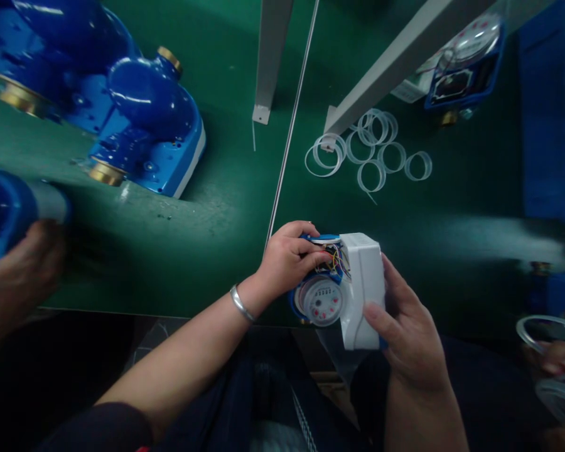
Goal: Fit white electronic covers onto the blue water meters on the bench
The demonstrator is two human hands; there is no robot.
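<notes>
A water meter with a round, clear-topped dial [323,302] sits at the bench edge in front of me. Its white cover [361,292] is tilted up on the right side, and coloured wires [338,258] show in the gap. My left hand [289,257], with a silver bracelet at the wrist, has its fingers closed in among those wires at the blue body's far side. The fingertips are partly hidden there. Around the white cover, my right hand [407,333] is closed, thumb on its near face and fingers behind.
Blue meter bodies with brass ends [155,119] lie upside down at far left. A co-worker's hand [32,263] holds another at left. Clear plastic rings [371,176] lie beyond, near two grey posts [270,63]. At right, another person's hand [562,358] is among rings.
</notes>
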